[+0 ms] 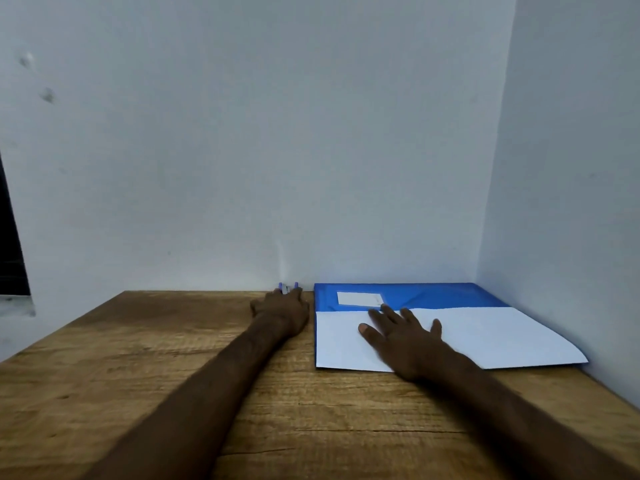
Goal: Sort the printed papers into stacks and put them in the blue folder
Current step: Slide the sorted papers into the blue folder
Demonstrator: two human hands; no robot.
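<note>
The blue folder (pixel 433 293) lies at the back right of the wooden table, against the wall, with a white label on its cover. A stack of white papers (pixel 502 336) lies on it and covers its near part. My right hand (pixel 403 336) rests flat on the papers with the fingers spread. My left hand (pixel 282 308) reaches to the back edge of the table, just left of the folder, and its fingers curl round a small blue and grey object (pixel 287 288) by the wall, mostly hidden by the hand.
The wooden table (pixel 156 358) runs into a corner: a pale wall behind it and another on the right close to the folder. A dark window edge (pixel 10 237) shows at far left.
</note>
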